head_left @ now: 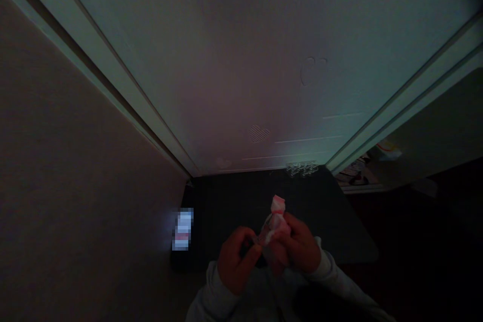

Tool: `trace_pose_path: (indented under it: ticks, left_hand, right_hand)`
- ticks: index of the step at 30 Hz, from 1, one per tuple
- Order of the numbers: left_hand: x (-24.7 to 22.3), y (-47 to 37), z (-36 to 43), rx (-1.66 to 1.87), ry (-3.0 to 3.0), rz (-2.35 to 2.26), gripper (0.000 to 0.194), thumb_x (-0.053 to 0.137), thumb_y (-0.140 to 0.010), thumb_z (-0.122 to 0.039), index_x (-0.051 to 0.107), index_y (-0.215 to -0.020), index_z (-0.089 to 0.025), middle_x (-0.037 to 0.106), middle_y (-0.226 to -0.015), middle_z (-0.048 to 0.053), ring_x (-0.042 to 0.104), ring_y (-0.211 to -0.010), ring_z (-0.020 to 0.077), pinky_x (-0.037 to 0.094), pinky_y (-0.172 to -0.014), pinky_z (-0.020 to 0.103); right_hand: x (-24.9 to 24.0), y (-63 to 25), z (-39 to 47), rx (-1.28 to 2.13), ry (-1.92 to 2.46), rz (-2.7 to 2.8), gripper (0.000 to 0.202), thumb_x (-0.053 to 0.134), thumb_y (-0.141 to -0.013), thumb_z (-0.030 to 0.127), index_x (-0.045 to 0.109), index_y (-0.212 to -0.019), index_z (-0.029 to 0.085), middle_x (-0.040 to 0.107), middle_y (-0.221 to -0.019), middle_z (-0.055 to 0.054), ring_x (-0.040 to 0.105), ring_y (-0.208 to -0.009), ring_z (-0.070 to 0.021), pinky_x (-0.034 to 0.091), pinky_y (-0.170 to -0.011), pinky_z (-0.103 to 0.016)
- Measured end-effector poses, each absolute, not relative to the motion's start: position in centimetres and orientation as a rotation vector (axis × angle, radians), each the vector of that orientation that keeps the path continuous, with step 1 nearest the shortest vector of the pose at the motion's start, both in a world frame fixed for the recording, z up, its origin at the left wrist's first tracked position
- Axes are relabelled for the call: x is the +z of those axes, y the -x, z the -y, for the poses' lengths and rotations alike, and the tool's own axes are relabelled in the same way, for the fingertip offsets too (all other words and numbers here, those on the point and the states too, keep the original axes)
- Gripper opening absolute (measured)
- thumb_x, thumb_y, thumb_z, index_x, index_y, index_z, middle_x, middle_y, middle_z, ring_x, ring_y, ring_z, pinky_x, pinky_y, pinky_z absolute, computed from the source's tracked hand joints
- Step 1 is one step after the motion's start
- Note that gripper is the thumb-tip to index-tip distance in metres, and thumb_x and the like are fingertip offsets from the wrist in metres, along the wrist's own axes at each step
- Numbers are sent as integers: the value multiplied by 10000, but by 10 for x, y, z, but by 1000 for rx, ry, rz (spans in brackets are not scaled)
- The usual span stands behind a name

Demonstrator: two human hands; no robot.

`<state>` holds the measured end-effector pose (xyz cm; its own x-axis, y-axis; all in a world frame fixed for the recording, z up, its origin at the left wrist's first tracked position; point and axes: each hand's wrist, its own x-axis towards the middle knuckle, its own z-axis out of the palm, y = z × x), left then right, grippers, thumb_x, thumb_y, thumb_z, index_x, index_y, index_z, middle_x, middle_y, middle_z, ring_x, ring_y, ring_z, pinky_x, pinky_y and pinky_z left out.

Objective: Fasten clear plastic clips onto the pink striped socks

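Note:
A small pink and white item (278, 222), soft-looking and narrowed near its top, is held above the near part of the dark table. My right hand (301, 245) is closed round its right side, with thumb and fingers pressed on it. At the item's lower left, my left hand (238, 257) pinches a thin, partly see-through edge or strand of it between thumb and forefinger. The light is dim, so the item's exact kind and finer details cannot be made out.
The dark table (226, 201) meets a pale panel with heart patterns (259, 133). A glowing, blurred screen (183, 229) is at its left edge. Clear, shiny small objects (302, 168) lie at the back right. A wall rises on the left.

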<state>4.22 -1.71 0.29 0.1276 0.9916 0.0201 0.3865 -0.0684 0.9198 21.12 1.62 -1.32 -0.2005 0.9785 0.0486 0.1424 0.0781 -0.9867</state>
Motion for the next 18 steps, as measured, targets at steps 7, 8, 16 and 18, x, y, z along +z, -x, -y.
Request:
trace_pose_path:
  ticks: [7, 8, 16, 18]
  left_hand:
    - [5, -44, 15, 938, -1446, -1315, 344, 385, -847, -497, 493, -731, -191, 493, -596, -25, 467, -548, 139, 367, -535, 246]
    - [6, -43, 14, 951, -1405, -1291, 365, 374, -850, -521, 486, -731, -195, 489, -577, -32, 460, -522, 133, 360, -517, 241]
    - [10, -45, 4, 1047, -1218, -1149, 460, 335, -855, -585, 473, -652, -195, 519, -499, -27, 489, -478, 133, 380, -509, 242]
    - [17, -44, -1, 1042, -1282, -1211, 467, 356, -848, -586, 521, -685, -181, 530, -544, -19, 496, -529, 139, 388, -537, 244]
  right_hand:
    - [-8, -211, -23, 1180, 1093, 1641, 196, 507, -787, 305, 612, -688, 173, 615, -622, -7, 535, -552, -145, 412, -522, -242]
    - [-7, -211, -24, 1182, 1071, 1658, 198, 508, -791, 301, 614, -685, 172, 622, -637, -11, 542, -569, -148, 417, -538, -245]
    - [-6, -210, -29, 1141, 1099, 1688, 210, 546, -765, 298, 609, -615, 164, 599, -577, -3, 526, -542, -145, 406, -532, -248]
    - [-1, -210, -32, 1127, 1140, 1657, 181, 577, -729, 292, 610, -608, 161, 590, -554, 3, 510, -520, -140, 396, -511, -242]
